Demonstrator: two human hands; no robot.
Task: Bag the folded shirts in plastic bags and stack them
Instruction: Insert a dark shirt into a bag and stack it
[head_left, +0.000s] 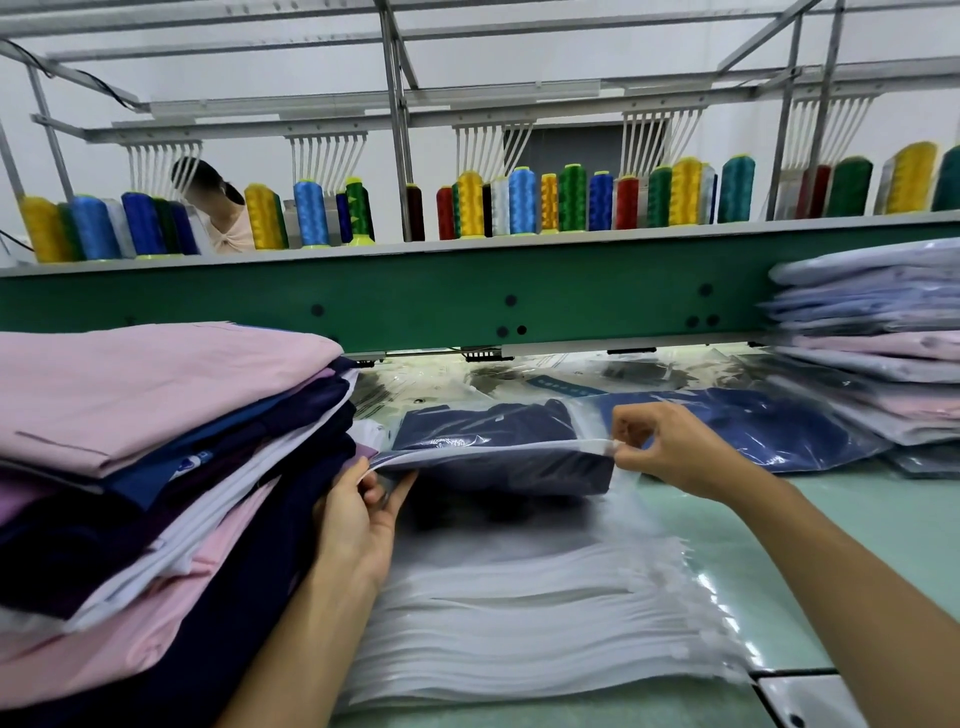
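A folded navy shirt (483, 431) lies inside a clear plastic bag (498, 470) held just above a thick pile of empty bags (519, 613). My left hand (363, 514) pinches the bag's white zip edge at its left end. At the right end my right hand (660, 447) pinches the same edge by the slider. A tall stack of unbagged folded shirts (156, 457), pink, navy and white, stands at the left. Another bagged navy shirt (753, 421) lies behind my right hand. At the far right stands a stack of bagged shirts (872, 338).
The pale green table (857, 519) runs to the right and front. A green machine beam (415, 296) crosses behind, with coloured thread cones (519, 202) on its shelf. A person (218, 208) stands beyond the cones at the back left.
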